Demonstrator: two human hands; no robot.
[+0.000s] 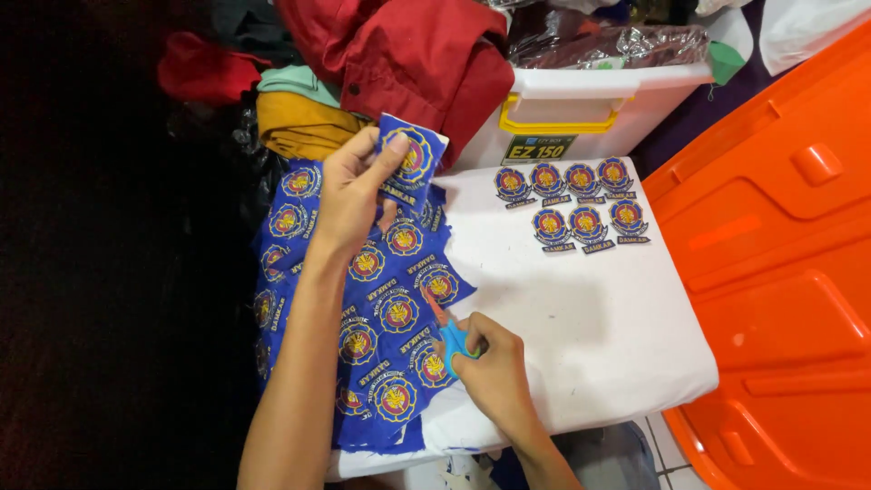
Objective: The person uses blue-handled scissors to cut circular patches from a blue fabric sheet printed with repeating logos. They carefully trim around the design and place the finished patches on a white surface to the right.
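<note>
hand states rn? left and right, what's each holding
Left hand: closed on a cut-off blue fabric piece with a round embroidered badge.
Right hand: closed on small blue-handled scissors, over the blue badge sheet.

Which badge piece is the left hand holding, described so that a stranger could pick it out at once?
Start at the white table, whose left side is draped with a blue cloth sheet of round badges. Above the sheet's top edge, the left hand pinches one cut-off blue badge piece. Unlike the seven trimmed badges lying in rows, it is lifted and keeps a blue border.
</note>
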